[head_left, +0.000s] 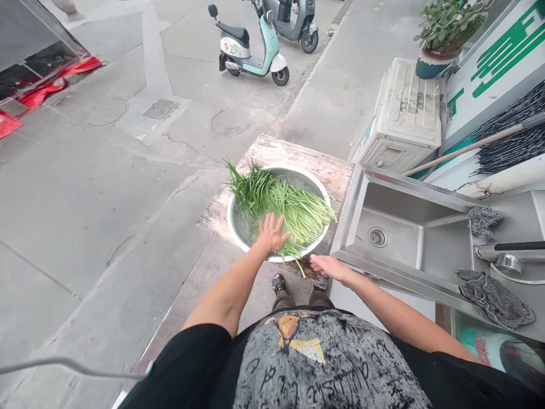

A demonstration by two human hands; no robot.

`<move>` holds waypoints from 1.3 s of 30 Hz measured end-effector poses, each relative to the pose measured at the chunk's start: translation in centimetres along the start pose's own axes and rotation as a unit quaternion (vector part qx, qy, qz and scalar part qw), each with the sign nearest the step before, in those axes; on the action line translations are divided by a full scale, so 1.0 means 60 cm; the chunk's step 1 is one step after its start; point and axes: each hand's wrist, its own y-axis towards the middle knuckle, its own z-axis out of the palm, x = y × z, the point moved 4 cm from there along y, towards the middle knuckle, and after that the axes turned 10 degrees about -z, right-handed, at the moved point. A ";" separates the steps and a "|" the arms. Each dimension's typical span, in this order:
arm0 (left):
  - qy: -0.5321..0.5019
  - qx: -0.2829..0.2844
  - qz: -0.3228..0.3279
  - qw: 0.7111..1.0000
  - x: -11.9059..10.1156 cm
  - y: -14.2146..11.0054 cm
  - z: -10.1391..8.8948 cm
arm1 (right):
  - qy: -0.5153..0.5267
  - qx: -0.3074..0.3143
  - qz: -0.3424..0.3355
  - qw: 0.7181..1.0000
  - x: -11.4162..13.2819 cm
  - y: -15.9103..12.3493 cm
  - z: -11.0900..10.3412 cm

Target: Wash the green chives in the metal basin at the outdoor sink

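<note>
Spread wide, the fingers of the left hand (273, 232) are pressing on long, slender green stalks (300, 213) lying in water in a round, pale-rimmed basin (322, 192). The right hand (330, 266), its fingers extended and empty, is hovering just outside the rim. Beyond the right fingertips, a rectangular stainless-steel sink (394, 227) is standing beside the basin.

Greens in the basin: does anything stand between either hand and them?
Nothing visible blocks the left hand, spread at the near side of the greens. The right hand is outside; the basin's rim stands between it and the main bunch.
</note>
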 end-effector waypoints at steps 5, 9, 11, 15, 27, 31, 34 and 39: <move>0.013 0.011 0.023 1.000 0.002 0.000 -0.025 | 0.122 0.113 0.040 0.985 0.015 0.004 0.082; -0.048 -0.019 0.052 0.997 0.014 -0.032 -0.079 | 0.005 0.040 0.000 0.999 0.055 0.007 0.061; -0.083 -0.058 0.072 0.992 0.020 -0.057 -0.099 | -0.119 -0.001 -0.052 0.992 0.087 0.000 0.028; -0.065 -0.018 0.117 0.991 0.020 -0.105 -0.079 | -0.297 -0.048 -0.125 0.945 0.168 -0.031 -0.046; -0.042 -0.074 0.012 0.996 0.006 -0.130 -0.109 | -0.297 -0.259 -0.320 0.862 0.455 -0.104 -0.199; -0.062 -0.106 -0.013 0.992 0.020 -0.108 -0.143 | -0.373 -0.147 -0.212 0.891 0.364 0.026 -0.120; -0.085 -0.190 -0.040 0.977 0.033 -0.091 -0.165 | -0.393 -0.060 -0.143 0.907 0.258 0.098 -0.066; -0.104 -0.205 -0.072 0.971 0.048 -0.065 -0.129 | -0.409 -0.176 -0.085 0.891 0.163 0.181 -0.090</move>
